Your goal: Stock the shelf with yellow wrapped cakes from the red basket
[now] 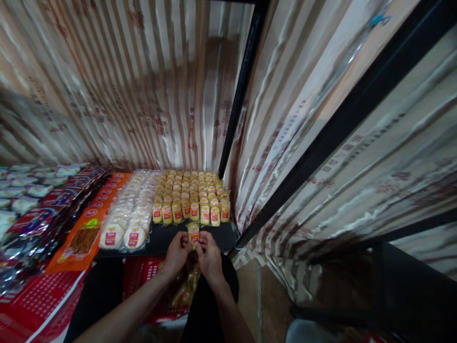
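Between both hands is a small yellow wrapped snack cake with a red label facing me, held upright at the front edge of the black shelf. My left hand pinches its left side, fingers closed. On the other side, my right hand grips it with thumb and fingers. Just beyond stand rows of similar yellow snack cakes, their red labels turned outward. Below my hands, more yellow wrapped packs lie in a red basket, partly hidden by my arms.
Left of the yellow rows lie round white packaged cakes, an orange snack bag and dark red packets. A red perforated basket stands at lower left. Black metal posts and a printed pleated curtain border the shelf.
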{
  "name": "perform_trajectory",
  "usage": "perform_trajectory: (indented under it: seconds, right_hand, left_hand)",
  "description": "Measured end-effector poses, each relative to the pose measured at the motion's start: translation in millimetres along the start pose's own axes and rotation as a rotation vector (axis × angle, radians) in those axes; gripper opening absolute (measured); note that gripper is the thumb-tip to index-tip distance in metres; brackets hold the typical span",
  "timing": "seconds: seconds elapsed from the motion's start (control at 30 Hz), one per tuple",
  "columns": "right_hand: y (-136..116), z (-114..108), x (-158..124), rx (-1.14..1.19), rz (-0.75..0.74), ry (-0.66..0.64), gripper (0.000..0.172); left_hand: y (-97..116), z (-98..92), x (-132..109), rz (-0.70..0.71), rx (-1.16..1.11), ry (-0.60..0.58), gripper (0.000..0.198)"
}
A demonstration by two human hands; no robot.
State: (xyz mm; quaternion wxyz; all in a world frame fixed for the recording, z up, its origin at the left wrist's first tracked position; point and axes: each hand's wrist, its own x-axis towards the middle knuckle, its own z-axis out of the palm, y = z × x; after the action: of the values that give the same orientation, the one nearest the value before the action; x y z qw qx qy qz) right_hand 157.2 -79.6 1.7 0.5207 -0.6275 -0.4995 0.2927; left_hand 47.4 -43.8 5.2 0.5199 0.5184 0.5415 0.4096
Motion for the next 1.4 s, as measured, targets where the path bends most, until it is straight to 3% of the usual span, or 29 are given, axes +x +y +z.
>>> perform_trajectory:
  seconds: [0.23,0.5,0.8,1.07,1.27,1.4]
  right_hand:
    - [0,7,7,-0.123,-0.128,0.024,0.03]
    - [12,34,20,-0.162,-0.156,-0.019,0.042]
    - [18,44,28,-0.19,-0.211,-0.019,0.043]
    - [24,42,39,-0.28,-0.274,0.117,0.041]
    - [31,41,40,-0.306,-0.3,0.093,0.047]
    - [30,41,37,-0.328,-0.278,0.054,0.05]
  left_hand:
    - [0,1.1,21,0.068,0.144,0.108,0.016]
    - [8,-8.2,49,0.089,0.463,0.227,0.018]
    - [27,-7.8,54,-0.058,0.688,0.193,0.023]
    - [25,-5.2,54,-0.034,0.74,0.206,0.023]
    - [19,-4.2,58,0.089,0.671,0.167,0.011]
    - [17,-4.5,59,0.091,0.701,0.187,0.007]
